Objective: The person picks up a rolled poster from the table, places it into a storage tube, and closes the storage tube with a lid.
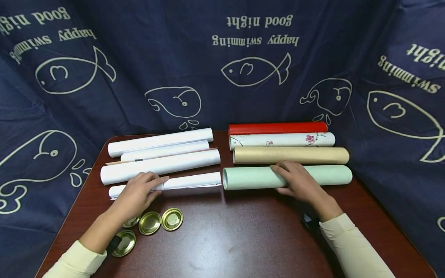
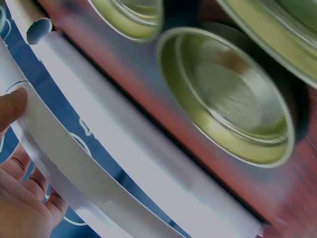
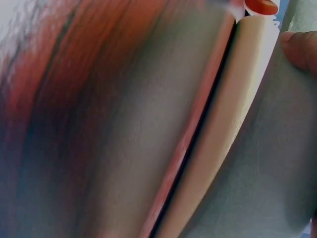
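My left hand (image 1: 139,193) grips a thin white paper roll (image 1: 192,181), the nearest of several white rolls on the left. In the left wrist view the thumb (image 2: 15,105) lies on one side of that roll (image 2: 59,134) and the fingers are around its other side. My right hand (image 1: 300,183) holds a pale green roll (image 1: 250,178), thumb and fingers on opposite sides of it. The right wrist view shows a thumb (image 3: 302,49) against the green surface (image 3: 247,168); the other fingers are mostly hidden there.
Behind lie a thicker white roll (image 1: 184,162), a gold roll (image 1: 271,155), a flower-patterned roll (image 1: 285,139) and a red roll (image 1: 278,128). Several gold jar lids (image 1: 172,219) sit near my left forearm on the brown table (image 1: 222,239). A dark blue curtain (image 1: 194,69) hangs behind.
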Available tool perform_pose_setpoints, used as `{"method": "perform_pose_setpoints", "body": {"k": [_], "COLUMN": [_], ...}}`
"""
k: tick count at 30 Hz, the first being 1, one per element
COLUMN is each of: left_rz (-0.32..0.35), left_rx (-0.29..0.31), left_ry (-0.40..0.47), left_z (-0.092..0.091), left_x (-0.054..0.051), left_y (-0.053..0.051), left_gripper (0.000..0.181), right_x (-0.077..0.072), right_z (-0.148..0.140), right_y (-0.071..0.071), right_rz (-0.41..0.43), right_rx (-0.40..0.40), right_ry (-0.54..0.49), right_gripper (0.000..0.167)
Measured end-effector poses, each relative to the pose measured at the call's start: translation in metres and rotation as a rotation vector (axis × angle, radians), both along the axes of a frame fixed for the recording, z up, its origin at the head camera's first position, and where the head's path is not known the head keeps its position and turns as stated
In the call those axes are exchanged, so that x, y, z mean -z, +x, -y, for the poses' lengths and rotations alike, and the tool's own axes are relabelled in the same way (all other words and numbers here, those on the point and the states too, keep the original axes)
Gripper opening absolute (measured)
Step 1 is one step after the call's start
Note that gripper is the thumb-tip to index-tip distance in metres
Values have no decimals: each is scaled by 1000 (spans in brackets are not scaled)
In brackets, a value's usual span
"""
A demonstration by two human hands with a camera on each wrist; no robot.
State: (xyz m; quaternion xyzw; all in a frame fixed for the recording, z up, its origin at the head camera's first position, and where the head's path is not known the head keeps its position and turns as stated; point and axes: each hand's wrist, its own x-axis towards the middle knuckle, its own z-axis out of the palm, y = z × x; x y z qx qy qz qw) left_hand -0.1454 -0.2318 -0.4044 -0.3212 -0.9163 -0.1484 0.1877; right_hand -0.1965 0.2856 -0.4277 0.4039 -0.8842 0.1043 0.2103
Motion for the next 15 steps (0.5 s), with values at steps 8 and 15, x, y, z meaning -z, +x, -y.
{"method": "perform_pose_setpoints", "body": {"k": [8, 15], "left_rz": [0, -19], "left_rx": [-19, -18], "left_ry": [-6, 32], "left_z": [-10, -11], "left_x": [-3, -1], "left_y": [5, 6], "left_gripper": [52, 53], "right_x": [0, -1], "right_z": [6, 8], "right_y": [7, 9], "right_rz": [-14, -36], "right_rx": [2, -9], "right_ry": [5, -17], "right_gripper": [73, 73]}}
